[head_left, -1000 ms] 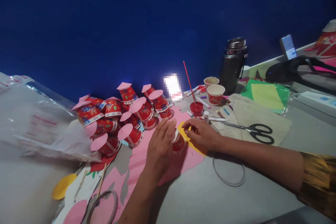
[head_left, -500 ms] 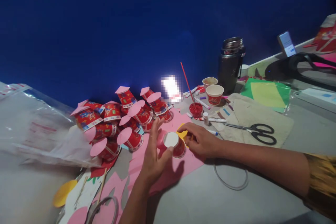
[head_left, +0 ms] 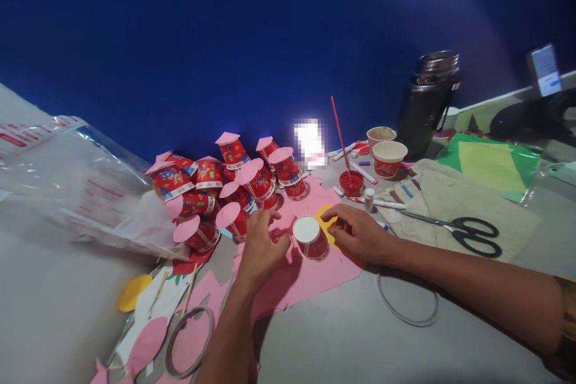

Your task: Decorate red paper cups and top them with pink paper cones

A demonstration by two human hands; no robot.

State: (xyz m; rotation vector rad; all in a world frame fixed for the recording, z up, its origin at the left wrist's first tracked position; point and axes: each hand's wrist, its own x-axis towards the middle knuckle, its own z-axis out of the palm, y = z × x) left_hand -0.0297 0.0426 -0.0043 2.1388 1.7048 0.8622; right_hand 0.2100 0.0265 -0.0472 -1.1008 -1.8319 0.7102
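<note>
A red paper cup (head_left: 315,247) stands upside down on a pink sheet (head_left: 333,273), its white base (head_left: 308,229) facing up. Left of it, apart from the cup, is my left hand (head_left: 263,246), fingers curved and spread with nothing between them. My right hand (head_left: 360,234) hovers on the cup's other side over a yellow paper piece (head_left: 324,216), its thumb and forefinger apart. Several red cups with pink paper tops (head_left: 256,180) are grouped behind and left of my left hand.
Scissors (head_left: 472,234) lie on a beige cloth (head_left: 517,222) at the right. Behind are a red paint pot (head_left: 351,183) with a stick, two paper cups (head_left: 389,162) and a dark flask (head_left: 427,108). A plastic bag (head_left: 103,192) and tape roll (head_left: 189,342) are at the left.
My left hand has drawn away leftward from the cup, and its thumb no longer reaches the rim of the base. The whole view has shifted, moving the objects rightward in the picture.
</note>
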